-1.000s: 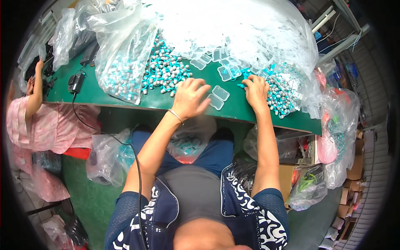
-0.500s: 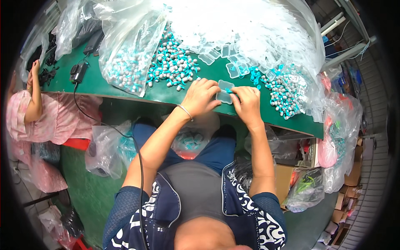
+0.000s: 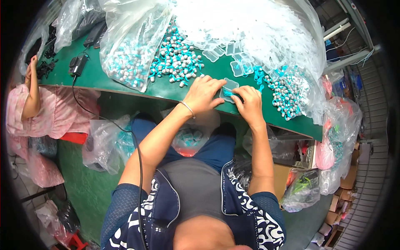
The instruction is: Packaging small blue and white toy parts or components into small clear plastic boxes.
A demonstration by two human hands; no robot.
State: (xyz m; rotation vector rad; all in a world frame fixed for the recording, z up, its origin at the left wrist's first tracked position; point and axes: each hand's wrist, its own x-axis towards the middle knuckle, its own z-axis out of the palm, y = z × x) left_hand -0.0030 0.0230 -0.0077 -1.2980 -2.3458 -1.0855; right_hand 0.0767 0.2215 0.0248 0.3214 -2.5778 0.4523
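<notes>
A small clear plastic hinged case [image 3: 231,84] lies open near the table's front edge, between my two hands. My left hand [image 3: 203,95] grips its left side, thumb and fingers bent against it. Turquoise rubbery pieces [image 3: 228,92] sit in the near half of the case. My right hand [image 3: 248,102] has thumb and forefinger pinched at these pieces, over the case's right edge. Its fingertips partly cover them. Another open clear case [image 3: 238,68] with some turquoise in it lies just beyond.
Grey-and-turquoise small parts [image 3: 177,60] are heaped left of my hands, more [image 3: 287,96] at right. Behind rises a big pile of clear cases [image 3: 250,29]. A plastic bag of parts [image 3: 129,62] and a black device [image 3: 78,64] with a cable stand left. A person's arm [image 3: 32,93] shows far left.
Turquoise pieces now show more plainly inside the case under my right fingertips. The case has tilted slightly, and my left hand has shifted a little to the right.
</notes>
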